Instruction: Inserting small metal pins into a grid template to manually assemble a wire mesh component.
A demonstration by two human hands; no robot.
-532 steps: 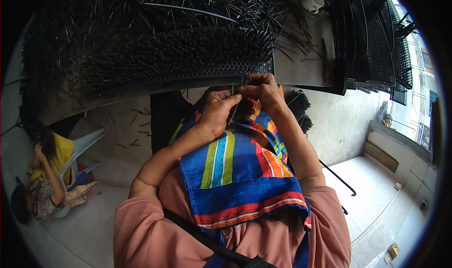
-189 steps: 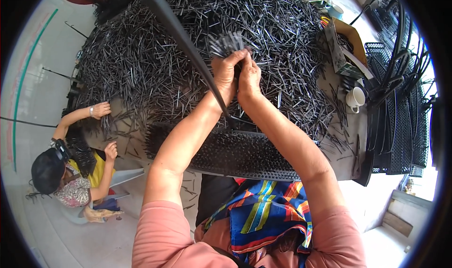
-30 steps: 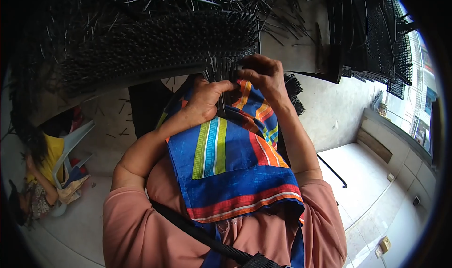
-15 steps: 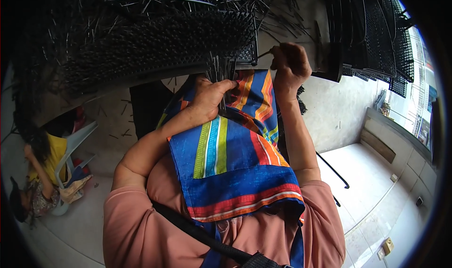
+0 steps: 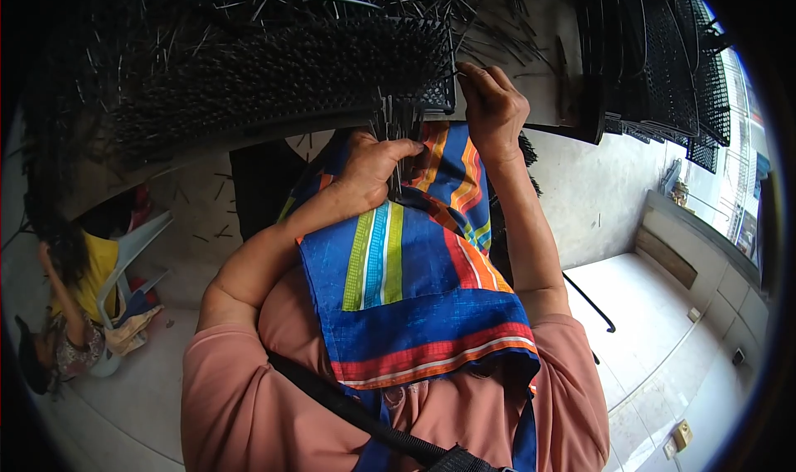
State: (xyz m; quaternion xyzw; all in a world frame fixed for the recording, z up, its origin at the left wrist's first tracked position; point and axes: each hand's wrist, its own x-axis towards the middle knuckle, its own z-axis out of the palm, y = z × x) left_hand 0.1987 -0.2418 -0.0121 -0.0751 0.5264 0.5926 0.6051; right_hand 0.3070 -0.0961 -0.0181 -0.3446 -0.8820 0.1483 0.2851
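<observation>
My left hand [image 5: 375, 167] is closed round an upright bundle of thin dark strips [image 5: 396, 121], just in front of a long black perforated rack [image 5: 454, 87]. Many dark strips [image 5: 282, 70] stand close together in the rack, their ends pointing up. At the rack's right end my right hand [image 5: 497, 111] pinches with thumb and forefinger. A short bit of thin dark strip seems to show at its fingertips, against the rack's end; most of it is hidden.
Loose strips [image 5: 506, 37] lie scattered on the table behind and right of the rack. More black mesh racks [image 5: 655, 58] are stacked at the right. A colourful striped apron [image 5: 431, 331] covers my lap. Far left, another person [image 5: 75, 331] sits near a white chair [image 5: 124, 261].
My right hand has moved up and left to the rack's right end, carrying the thin strip. The left hand with its bundle has barely moved.
</observation>
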